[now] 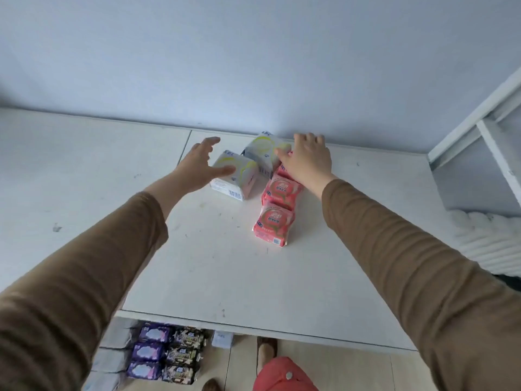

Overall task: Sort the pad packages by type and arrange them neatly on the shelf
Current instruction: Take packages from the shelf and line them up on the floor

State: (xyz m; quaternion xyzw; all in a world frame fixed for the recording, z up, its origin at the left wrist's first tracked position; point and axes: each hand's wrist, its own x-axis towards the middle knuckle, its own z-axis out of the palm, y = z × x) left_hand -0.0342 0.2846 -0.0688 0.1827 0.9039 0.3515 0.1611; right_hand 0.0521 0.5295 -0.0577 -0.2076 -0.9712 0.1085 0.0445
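Observation:
On the white shelf top [214,258] two white-and-yellow pad packages stand near the back wall: a nearer one [238,176] and a farther one [260,153]. To their right runs a row of pink pad packages, the front one [273,224] and a second [282,190] behind it. My left hand [197,167] is spread open and touches the left side of the nearer white package. My right hand [307,159] lies palm-down over the row's back end, thumb against the farther white package; what it covers is hidden.
Below the shelf's front edge, purple packages [149,351] and dark packages [183,356] lie in rows, with pale ones [112,359] to their left. A white frame [490,131] and a ribbed white cushion [485,244] stand at the right. My feet show on the floor.

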